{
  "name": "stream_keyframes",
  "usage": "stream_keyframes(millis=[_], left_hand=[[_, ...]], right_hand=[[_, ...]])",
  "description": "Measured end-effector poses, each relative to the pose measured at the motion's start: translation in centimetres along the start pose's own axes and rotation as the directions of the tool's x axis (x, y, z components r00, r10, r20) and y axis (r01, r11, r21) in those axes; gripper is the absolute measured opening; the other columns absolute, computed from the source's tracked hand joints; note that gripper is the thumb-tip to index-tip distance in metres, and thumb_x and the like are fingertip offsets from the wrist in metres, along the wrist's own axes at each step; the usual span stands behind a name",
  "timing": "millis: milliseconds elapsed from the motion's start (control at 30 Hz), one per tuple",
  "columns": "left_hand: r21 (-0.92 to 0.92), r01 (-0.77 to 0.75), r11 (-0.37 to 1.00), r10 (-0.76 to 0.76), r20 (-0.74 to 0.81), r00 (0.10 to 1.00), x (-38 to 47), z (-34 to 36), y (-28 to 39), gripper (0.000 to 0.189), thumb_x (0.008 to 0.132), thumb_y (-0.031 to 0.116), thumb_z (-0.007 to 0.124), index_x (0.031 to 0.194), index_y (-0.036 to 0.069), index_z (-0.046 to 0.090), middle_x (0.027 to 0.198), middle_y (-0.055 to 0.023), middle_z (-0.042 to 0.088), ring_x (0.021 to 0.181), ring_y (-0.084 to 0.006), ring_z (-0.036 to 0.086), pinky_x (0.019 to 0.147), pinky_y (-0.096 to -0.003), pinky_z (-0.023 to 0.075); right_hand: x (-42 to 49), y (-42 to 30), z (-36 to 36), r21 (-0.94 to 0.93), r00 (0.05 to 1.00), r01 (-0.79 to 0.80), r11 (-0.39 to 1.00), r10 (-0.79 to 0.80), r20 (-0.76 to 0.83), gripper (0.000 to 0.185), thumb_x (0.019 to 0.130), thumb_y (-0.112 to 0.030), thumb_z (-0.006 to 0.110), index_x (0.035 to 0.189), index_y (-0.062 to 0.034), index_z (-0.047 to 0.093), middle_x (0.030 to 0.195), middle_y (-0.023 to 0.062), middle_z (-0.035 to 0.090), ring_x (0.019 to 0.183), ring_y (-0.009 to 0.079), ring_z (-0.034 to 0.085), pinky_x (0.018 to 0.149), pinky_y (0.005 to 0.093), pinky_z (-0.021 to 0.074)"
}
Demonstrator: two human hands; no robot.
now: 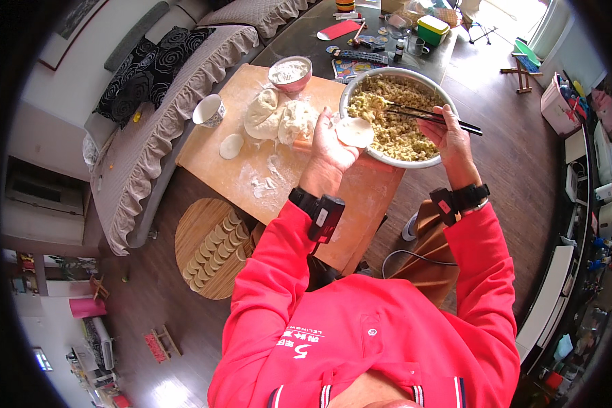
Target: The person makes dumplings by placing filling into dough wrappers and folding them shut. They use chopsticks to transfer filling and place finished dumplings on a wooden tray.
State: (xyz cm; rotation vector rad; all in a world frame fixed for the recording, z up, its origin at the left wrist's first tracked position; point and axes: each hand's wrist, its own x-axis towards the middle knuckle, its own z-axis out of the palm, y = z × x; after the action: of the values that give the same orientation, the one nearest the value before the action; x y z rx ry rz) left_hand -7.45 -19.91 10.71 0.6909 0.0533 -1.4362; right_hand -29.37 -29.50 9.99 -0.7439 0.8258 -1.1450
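On the palm and fingers of my left hand (331, 145) lies a round dough wrapper (354, 132), beside the rim of a large metal bowl (410, 164). Chopped filling (403, 122) fills much of that bowl. My right hand (450, 133) grips black chopsticks (428, 116), their tips in the filling at the bowl's left side. Left of my left hand, a lump of dough (275, 118) rests on the floured wooden board (209, 148). Another flat wrapper (231, 146) lies nearby. Part of a rolling pin (302, 146) shows behind my left wrist.
A pink bowl of flour (289, 74) and a patterned cup (209, 110) stand on the board. Lower left, a round bamboo tray (194, 219) carries rows of dumplings (217, 250). Behind is a dark table (306, 56) with a remote control (361, 56). A sofa (183, 66) runs along the left.
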Motion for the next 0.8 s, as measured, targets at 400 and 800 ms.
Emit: stream_keyframes(millis=[400,800], left_hand=[[-0.114,0.043,0.993,-0.022,0.181,0.983,2.7,2.0,-2.1,0.076,0.089,0.068,0.029,0.139,0.011,0.035,0.136,-0.0125,0.044,0.122,-0.0333,0.045,0.100,-0.0550,0.0356],[-0.086,0.038,0.996,-0.017,0.229,0.973,2.7,1.5,-2.4,0.076,0.091,0.065,0.027,0.138,0.006,0.035,0.136,-0.0155,0.044,0.124,-0.0352,0.044,0.101,-0.0555,0.0365]], right_hand=[[-7.8,-2.1,2.3,-0.527,0.629,0.776,0.346,-0.495,0.600,0.008,0.086,-0.007,0.060,0.089,-0.0022,0.066,0.089,0.0105,0.062,0.081,0.0206,0.062,0.073,0.0294,0.0483],[-7.2,-2.3,0.3,-0.160,0.913,0.393,0.906,-0.364,0.181,0.030,0.099,-0.027,0.047,0.097,0.0017,0.055,0.090,0.0118,0.061,0.083,0.0275,0.068,0.078,0.0360,0.0563]])
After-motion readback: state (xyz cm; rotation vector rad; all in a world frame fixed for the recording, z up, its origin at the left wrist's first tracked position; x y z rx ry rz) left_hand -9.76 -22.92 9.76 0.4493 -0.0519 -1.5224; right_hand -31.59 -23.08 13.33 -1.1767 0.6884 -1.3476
